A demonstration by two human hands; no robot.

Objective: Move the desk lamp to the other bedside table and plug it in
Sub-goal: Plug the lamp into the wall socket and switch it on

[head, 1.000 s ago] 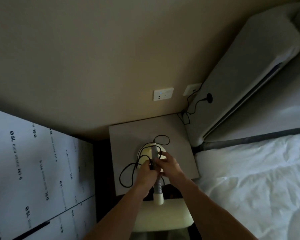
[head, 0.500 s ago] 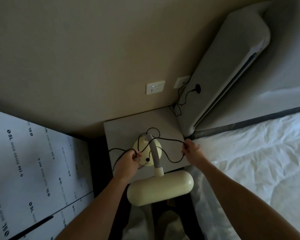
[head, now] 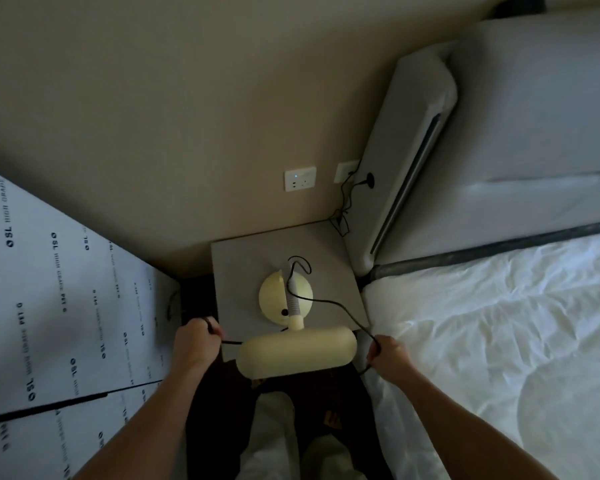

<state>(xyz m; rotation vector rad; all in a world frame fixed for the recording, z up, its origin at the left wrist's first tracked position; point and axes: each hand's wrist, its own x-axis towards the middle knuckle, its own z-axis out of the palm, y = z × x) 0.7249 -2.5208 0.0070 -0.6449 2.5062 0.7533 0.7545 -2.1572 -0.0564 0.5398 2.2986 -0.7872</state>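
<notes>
two hands stretch the lamp cord (head: 340,308)
left hand (head: 194,344) and right hand (head: 388,355) both closed on limp cord; lamp (head: 286,301) sits mid-table (head: 243,268).

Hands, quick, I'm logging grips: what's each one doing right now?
Left hand: closed on the lamp cord.
Right hand: closed on the same cord, further along.

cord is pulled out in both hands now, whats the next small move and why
Probably find the plug end and bring it up toward the wall socket. The lamp already stands on the bedside table, and the cord stretches between the left hand and right hand, not plugged in.
</notes>
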